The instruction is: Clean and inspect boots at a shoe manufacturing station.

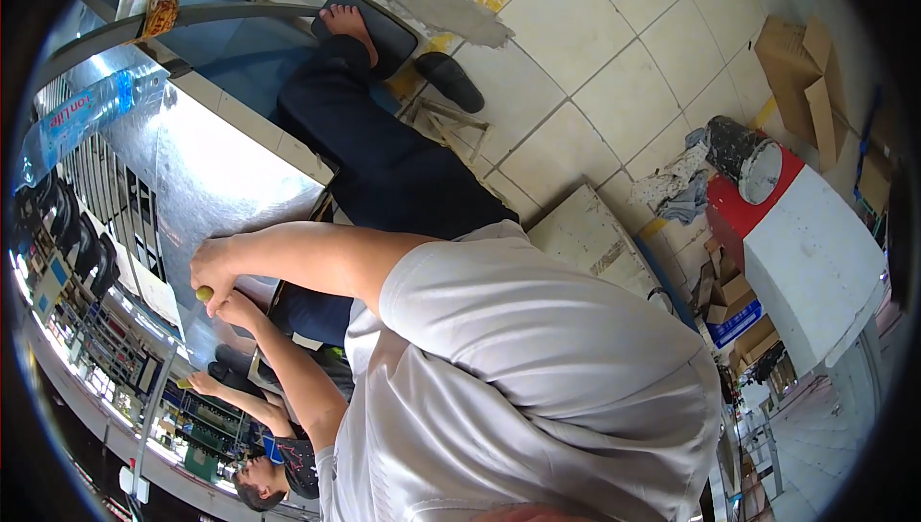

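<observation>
My right hand (213,261) is closed, and a small olive-green rounded end (203,293) sticks out of the fist like a knob or handle end. The rest of that thing is hidden by the fingers. My left hand (240,311) is closed right beside it, its fingers against or just under the right hand. I cannot make out what the left fingers hold. Both hands are over the edge of a shiny metal worktop (197,172).
A plastic bottle (77,124) lies along the worktop's far side. My bare foot (347,28) rests on a black pedal (389,37), near a slipper (451,81). A co-worker's hand (203,383) is close by. Cardboard boxes (801,66) and a stained bucket (758,167) stand aside.
</observation>
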Available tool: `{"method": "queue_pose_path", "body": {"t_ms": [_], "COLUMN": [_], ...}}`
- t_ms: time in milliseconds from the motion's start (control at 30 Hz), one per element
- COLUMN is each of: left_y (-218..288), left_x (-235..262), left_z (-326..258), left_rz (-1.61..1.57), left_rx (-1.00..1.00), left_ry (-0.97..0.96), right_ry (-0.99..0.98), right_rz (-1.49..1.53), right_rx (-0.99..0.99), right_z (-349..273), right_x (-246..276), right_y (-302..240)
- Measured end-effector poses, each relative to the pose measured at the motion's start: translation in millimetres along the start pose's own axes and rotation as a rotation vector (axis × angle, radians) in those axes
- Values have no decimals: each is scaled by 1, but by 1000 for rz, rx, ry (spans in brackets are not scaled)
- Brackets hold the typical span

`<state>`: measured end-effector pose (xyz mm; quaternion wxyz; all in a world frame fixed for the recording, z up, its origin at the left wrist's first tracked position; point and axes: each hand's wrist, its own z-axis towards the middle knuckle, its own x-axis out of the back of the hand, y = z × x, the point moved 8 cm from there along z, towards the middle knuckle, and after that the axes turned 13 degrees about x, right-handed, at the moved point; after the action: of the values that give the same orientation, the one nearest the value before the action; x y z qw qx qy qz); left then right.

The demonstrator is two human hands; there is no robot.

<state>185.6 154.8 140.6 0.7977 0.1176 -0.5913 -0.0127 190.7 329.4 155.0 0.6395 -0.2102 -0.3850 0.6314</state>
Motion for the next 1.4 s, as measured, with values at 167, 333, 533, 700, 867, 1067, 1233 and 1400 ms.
{"method": "queue_pose_path", "body": {"t_ms": [167, 333, 533, 700, 867, 1067, 1233, 1400], "left_y": [21, 12, 15, 28, 10, 13, 43, 11], "left_x": [12, 12, 23, 12, 5, 15, 3, 8], "left_z": [-10, -5, -4, -13, 1, -9, -32, -26], "left_rz": [-126, -109, 161, 123, 159, 90, -155, -261], "left_rx": [-73, -72, -110, -238, -160, -58, -113, -80], "left_ry": [16, -8, 36, 45, 38, 14, 3, -3], "right_ry": [11, -39, -49, -67, -61, -52, 61, 39], "right_rz": [-28, -31, -106, -101, -117, -101, -127, -83], "right_rx": [26, -10, 46, 44, 43, 84, 102, 155], "right_z": [3, 3, 5, 1, 4, 3, -19, -14], "right_x": [-1, -2, -1, 0, 1, -1, 12, 11], "right_y": [-3, -8, -24, -16, -15, -21, -8, -22]}}
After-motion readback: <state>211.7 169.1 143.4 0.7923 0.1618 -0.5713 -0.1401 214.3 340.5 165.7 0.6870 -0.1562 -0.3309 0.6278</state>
